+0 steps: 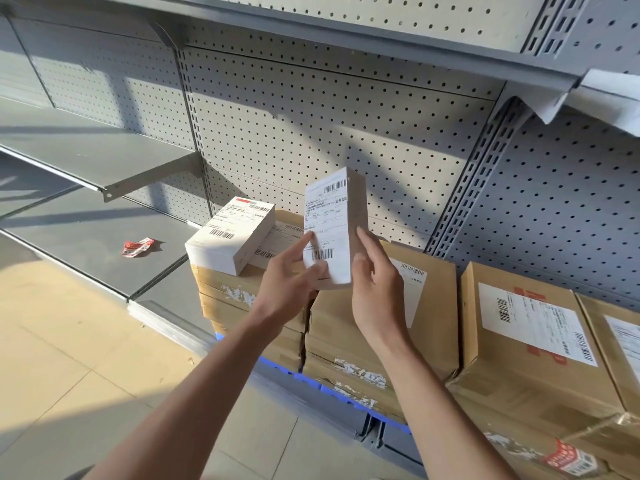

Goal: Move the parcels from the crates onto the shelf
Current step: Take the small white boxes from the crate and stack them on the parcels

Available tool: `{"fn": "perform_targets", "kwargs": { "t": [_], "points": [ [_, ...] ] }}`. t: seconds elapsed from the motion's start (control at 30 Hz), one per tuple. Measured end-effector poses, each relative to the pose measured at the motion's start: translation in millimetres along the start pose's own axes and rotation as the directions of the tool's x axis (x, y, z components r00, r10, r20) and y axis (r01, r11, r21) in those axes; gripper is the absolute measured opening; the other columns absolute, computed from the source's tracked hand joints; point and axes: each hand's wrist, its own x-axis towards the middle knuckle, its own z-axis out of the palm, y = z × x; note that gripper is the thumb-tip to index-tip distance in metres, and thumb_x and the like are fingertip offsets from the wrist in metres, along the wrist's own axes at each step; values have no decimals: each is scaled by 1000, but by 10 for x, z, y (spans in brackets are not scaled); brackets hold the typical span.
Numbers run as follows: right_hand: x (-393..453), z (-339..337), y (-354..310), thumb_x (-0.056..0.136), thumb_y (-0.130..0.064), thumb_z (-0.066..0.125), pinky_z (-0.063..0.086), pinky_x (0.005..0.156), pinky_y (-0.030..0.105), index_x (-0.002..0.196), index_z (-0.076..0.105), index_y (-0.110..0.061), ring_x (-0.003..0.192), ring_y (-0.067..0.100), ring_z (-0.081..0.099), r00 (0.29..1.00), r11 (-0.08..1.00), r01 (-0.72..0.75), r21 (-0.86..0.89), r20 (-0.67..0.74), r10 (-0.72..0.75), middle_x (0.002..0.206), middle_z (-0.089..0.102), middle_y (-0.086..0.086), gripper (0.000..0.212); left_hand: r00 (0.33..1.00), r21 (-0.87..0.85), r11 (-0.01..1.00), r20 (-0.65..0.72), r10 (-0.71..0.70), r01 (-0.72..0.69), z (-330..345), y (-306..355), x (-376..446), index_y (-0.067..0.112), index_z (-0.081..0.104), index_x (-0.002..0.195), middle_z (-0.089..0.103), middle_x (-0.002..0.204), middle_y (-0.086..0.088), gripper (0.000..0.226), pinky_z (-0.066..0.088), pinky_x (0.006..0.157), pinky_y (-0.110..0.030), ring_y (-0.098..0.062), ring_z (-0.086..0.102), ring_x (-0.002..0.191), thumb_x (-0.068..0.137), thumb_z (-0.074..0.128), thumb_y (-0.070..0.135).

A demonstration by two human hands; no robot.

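I hold a small flat parcel [332, 226] upright in front of the pegboard, its white shipping label facing me. My left hand [291, 285] grips its lower left edge, thumb and forefinger on the label. My right hand [374, 289] holds its lower right side. Just left of it a white parcel [230, 233] lies on top of a stack of brown cardboard parcels [252, 299]. More brown parcels [381, 327] with labels stand side by side on the bottom shelf to the right.
Grey metal shelves [90, 150] with a pegboard back [311, 126] run left. A crumpled red wrapper [138, 246] lies on the lower shelf. A grey bag [609, 98] hangs over the upper right shelf. Tan tiled floor [69, 358] lies below left.
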Motion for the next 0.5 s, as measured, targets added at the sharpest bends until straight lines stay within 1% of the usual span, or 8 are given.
{"fn": "perform_targets", "kwargs": {
  "t": [0.1, 0.13, 0.2, 0.27, 0.33, 0.37, 0.43, 0.5],
  "points": [
    [3, 29, 33, 103, -14, 54, 37, 85, -1, 148, 49, -19, 112, -19, 53, 998, 999, 36, -12, 53, -35, 123, 50, -36, 45, 999, 89, 996, -29, 17, -14, -7, -49, 14, 32, 45, 151, 70, 125, 10, 62, 59, 93, -43, -9, 73, 98, 95, 70, 21],
    [6, 30, 52, 102, -12, 55, 36, 84, -2, 148, 48, -18, 111, -21, 52, 997, 998, 47, -36, 62, -45, 122, 48, -38, 47, 999, 123, 992, -38, 25, -20, -10, -53, 15, 34, 47, 149, 71, 123, 11, 62, 59, 90, -41, -8, 74, 93, 94, 71, 21],
    [20, 26, 88, 100, -6, 53, 36, 81, -1, 145, 50, -18, 105, -24, 51, 998, 996, 43, -84, 55, -38, 121, 46, -42, 47, 996, 224, 974, -69, 59, -42, -24, -51, 6, 38, 52, 144, 74, 106, 10, 58, 57, 78, -26, -5, 71, 79, 92, 72, 20],
    [36, 37, 142, 97, -4, 49, 40, 74, 7, 132, 57, -25, 102, -7, 60, 999, 991, 35, -131, 43, -29, 120, 61, -29, 41, 989, 376, 924, -94, 118, -75, -48, -44, -2, 39, 56, 140, 73, 102, 5, 55, 44, 68, -17, -6, 63, 76, 92, 73, 21],
    [41, 91, 209, 96, -5, 48, 43, 65, 12, 125, 57, -29, 96, 9, 64, 1000, 984, -19, -176, 17, 22, 119, 69, -16, 39, 984, 474, 875, -85, 155, -97, -70, -53, -5, 37, 57, 141, 69, 119, 5, 52, 42, 72, -18, -6, 62, 85, 92, 72, 24],
    [31, 129, 224, 97, -5, 47, 45, 65, 13, 128, 55, -30, 96, 12, 64, 999, 982, -47, -181, 7, 49, 122, 69, -13, 41, 985, 507, 856, -70, 159, -102, -78, -56, -19, 36, 58, 141, 67, 124, 6, 51, 43, 74, -19, -4, 62, 86, 93, 71, 25],
    [-9, 195, 250, 99, -3, 46, 52, 82, 21, 146, 42, -35, 110, 15, 63, 997, 974, -66, -217, 33, 75, 140, 60, -10, 56, 987, 557, 825, -45, 152, -102, -86, -72, -53, 35, 59, 140, 65, 133, 6, 48, 47, 82, -23, -1, 60, 86, 95, 69, 25],
    [-34, 236, 256, 102, -7, 48, 44, 103, 29, 156, 32, -34, 136, 17, 48, 989, 952, -75, -297, 101, 109, 159, 40, -6, 63, 986, 592, 799, -38, 160, -107, -105, -86, -67, 31, 59, 141, 58, 144, 7, 45, 47, 91, -26, -1, 57, 91, 97, 66, 24]
  ]
}}
